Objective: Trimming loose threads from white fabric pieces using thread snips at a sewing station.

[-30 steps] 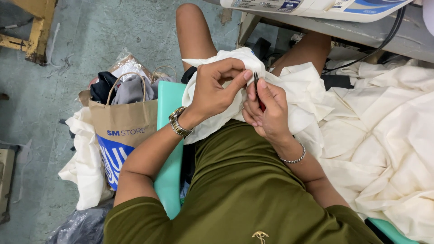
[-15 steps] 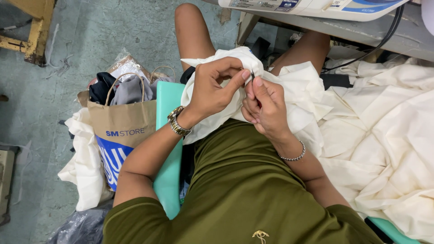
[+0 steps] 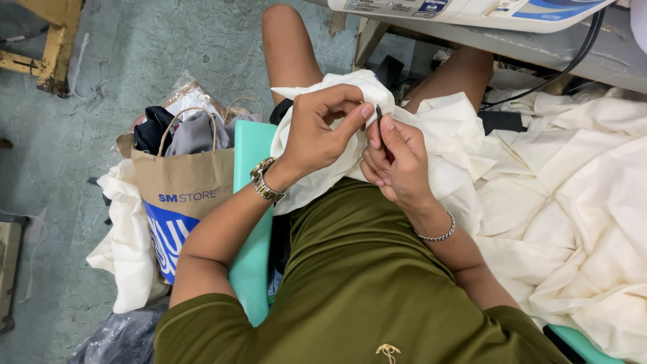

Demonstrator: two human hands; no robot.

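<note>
A cream cloth lies bunched over my lap and spills off to the right. My left hand pinches a fold of it between thumb and fingers, a metal watch on that wrist. My right hand, with a chain bracelet on its wrist, grips a small dark pointed tool with a red part, its tip against the pinched fold. The two hands touch at the fingertips.
A brown paper bag stuffed with grey and black clothes stands on the floor at my left, white cloth beside it. I sit on a teal stool. A grey table edge with a black cable runs across the top right. A yellow frame stands at top left.
Both hands have shifted slightly on the fold; the left fingers have re-pinched the cloth and the tool tip now stands upright at the pinch point.
</note>
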